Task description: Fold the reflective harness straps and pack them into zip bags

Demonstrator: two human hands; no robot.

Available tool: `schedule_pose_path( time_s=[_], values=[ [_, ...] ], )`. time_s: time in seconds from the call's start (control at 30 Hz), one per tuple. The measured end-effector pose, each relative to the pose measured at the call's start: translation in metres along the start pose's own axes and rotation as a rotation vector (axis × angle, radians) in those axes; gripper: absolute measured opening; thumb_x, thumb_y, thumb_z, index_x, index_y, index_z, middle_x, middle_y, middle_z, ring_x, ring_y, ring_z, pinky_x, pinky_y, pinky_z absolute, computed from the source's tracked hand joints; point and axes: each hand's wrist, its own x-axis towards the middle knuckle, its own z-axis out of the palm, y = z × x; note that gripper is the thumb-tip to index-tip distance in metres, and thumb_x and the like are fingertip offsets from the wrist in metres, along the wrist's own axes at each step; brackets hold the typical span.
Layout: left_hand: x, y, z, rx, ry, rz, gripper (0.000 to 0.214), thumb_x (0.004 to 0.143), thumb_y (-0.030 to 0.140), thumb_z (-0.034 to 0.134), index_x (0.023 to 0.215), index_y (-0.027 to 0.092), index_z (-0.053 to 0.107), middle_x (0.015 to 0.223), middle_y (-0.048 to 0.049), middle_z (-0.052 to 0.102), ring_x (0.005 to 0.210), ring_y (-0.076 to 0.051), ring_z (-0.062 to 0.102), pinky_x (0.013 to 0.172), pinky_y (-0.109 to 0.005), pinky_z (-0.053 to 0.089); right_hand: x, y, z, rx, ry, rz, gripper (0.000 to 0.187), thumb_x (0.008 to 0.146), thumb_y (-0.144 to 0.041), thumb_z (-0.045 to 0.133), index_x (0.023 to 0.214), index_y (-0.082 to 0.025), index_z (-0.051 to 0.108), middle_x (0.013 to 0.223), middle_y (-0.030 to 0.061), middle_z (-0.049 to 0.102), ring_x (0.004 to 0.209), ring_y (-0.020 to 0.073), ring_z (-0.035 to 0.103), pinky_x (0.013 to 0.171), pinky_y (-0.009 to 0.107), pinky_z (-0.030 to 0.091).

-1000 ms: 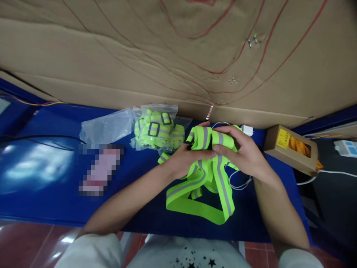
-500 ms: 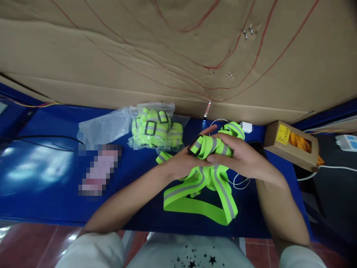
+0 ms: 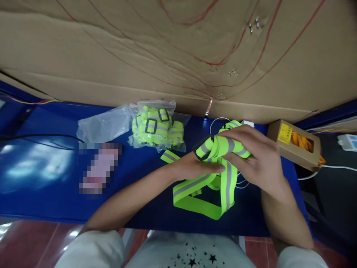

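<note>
A neon-yellow reflective strap with a grey stripe is partly gathered into a bundle between my hands, and a wide loop of it hangs over the table. My left hand is closed on the strap near a black buckle, its thumb across the webbing; its other fingers are mostly hidden beneath. From the right, my right hand grips the gathered folds between thumb and fingers. More of the same webbing shows behind my right hand, and a loose end sticks out beyond my left wrist.
Clear bags of neon straps lie at the back of the blue table, beside an empty clear bag. A blurred-out phone-like object is at left. A cardboard box with orange contents stands at right, near white cables.
My right hand has shifted right and turned over the bundle. My left thumb now lies across the strap, and the hanging loop has swung slightly right and narrowed.
</note>
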Motion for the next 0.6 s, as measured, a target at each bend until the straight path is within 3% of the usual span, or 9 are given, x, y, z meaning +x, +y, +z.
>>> schedule_pose_path(
  time_s=[0.1, 0.17, 0.27, 0.43, 0.53, 0.6],
  values=[
    [-0.003, -0.005, 0.003, -0.102, 0.016, -0.035, 0.034, 0.072, 0.025, 0.09, 0.103, 0.02, 0.076, 0.107, -0.0039, 0.079, 0.107, -0.024, 0.073, 0.101, -0.039, 0.055, -0.003, -0.009, 0.008, -0.069, 0.068, -0.025, 0.028, 0.095, -0.019, 0.066, 0.122, -0.024, 0.069, 0.114, 0.0059, 0.073, 0.102, 0.0228, 0.069, 0.091, 0.038, 0.056],
    [-0.004, -0.01, 0.008, -0.157, -0.036, -0.057, 0.037, 0.069, 0.027, 0.092, 0.102, 0.018, 0.076, 0.103, -0.0062, 0.079, 0.101, -0.026, 0.075, 0.098, -0.041, 0.057, -0.003, -0.012, 0.013, -0.097, 0.159, 0.029, 0.028, 0.093, -0.019, 0.069, 0.12, -0.024, 0.07, 0.113, 0.0056, 0.073, 0.102, 0.0239, 0.07, 0.091, 0.039, 0.057],
    [-0.002, -0.015, 0.011, -0.177, -0.154, -0.037, 0.034, 0.076, 0.032, 0.088, 0.103, 0.015, 0.076, 0.103, -0.0114, 0.079, 0.099, -0.028, 0.076, 0.098, -0.044, 0.058, -0.003, -0.012, 0.014, -0.1, 0.244, 0.127, 0.03, 0.088, -0.022, 0.076, 0.118, -0.025, 0.07, 0.112, 0.0055, 0.073, 0.102, 0.0255, 0.07, 0.089, 0.039, 0.058],
    [0.001, -0.01, -0.002, -0.167, -0.36, -0.156, 0.04, 0.086, 0.036, 0.08, 0.119, 0.016, 0.071, 0.112, -0.0156, 0.078, 0.094, -0.027, 0.077, 0.09, -0.046, 0.061, -0.002, -0.004, -0.002, -0.009, 0.149, 0.223, 0.03, 0.088, -0.027, 0.079, 0.117, -0.028, 0.071, 0.109, 0.0035, 0.074, 0.094, 0.0242, 0.071, 0.082, 0.038, 0.059],
    [-0.002, -0.002, -0.005, -0.213, -0.414, -0.18, 0.04, 0.09, 0.032, 0.076, 0.127, 0.019, 0.068, 0.111, -0.0133, 0.079, 0.093, -0.026, 0.078, 0.087, -0.045, 0.063, -0.002, -0.004, -0.004, -0.07, 0.149, 0.13, 0.029, 0.091, -0.025, 0.075, 0.12, -0.028, 0.071, 0.112, 0.0041, 0.074, 0.097, 0.0258, 0.071, 0.084, 0.041, 0.059],
    [-0.006, 0.006, -0.004, -0.251, -0.402, -0.15, 0.034, 0.09, 0.031, 0.075, 0.12, 0.018, 0.072, 0.109, -0.0129, 0.079, 0.1, -0.027, 0.077, 0.092, -0.044, 0.061, -0.004, -0.006, 0.001, -0.157, 0.171, -0.001, 0.03, 0.095, -0.019, 0.068, 0.124, -0.028, 0.07, 0.114, 0.005, 0.074, 0.102, 0.0269, 0.07, 0.09, 0.043, 0.058]
  ],
)
